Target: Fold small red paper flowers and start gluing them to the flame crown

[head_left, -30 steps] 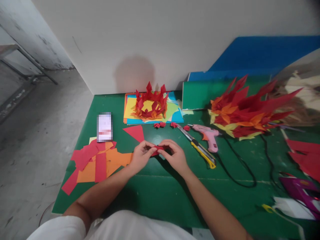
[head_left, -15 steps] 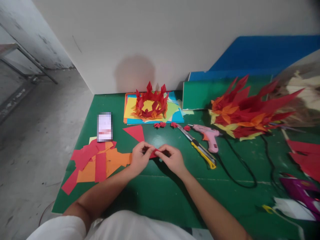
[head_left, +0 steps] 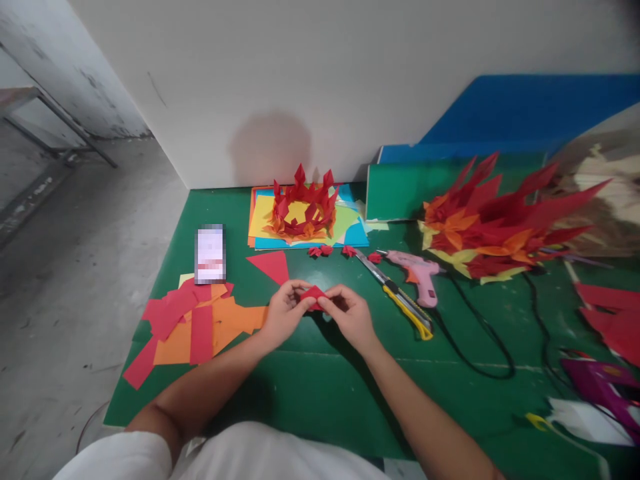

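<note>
- Red folded paper (head_left: 315, 293): held just over the green tabletop (head_left: 310, 393), mid-view.
- Left grip (head_left: 286, 310): pinching paper's left side, thumb on top. Right grip (head_left: 351, 315): pinching the right side likewise.
- Just beyond left grip: red paper triangle (head_left: 271, 265), lying flat.
- Out left: heaped red and orange paper pieces (head_left: 201, 335).
- Out right: yellow cutter (head_left: 410, 311), blade extended; pink glue gun (head_left: 425, 287) beside it.
- Farther back: spiky paper crown (head_left: 300, 230) on coloured sheets (head_left: 260, 220); larger flame-like paper piece (head_left: 500, 227), to the right.
</note>
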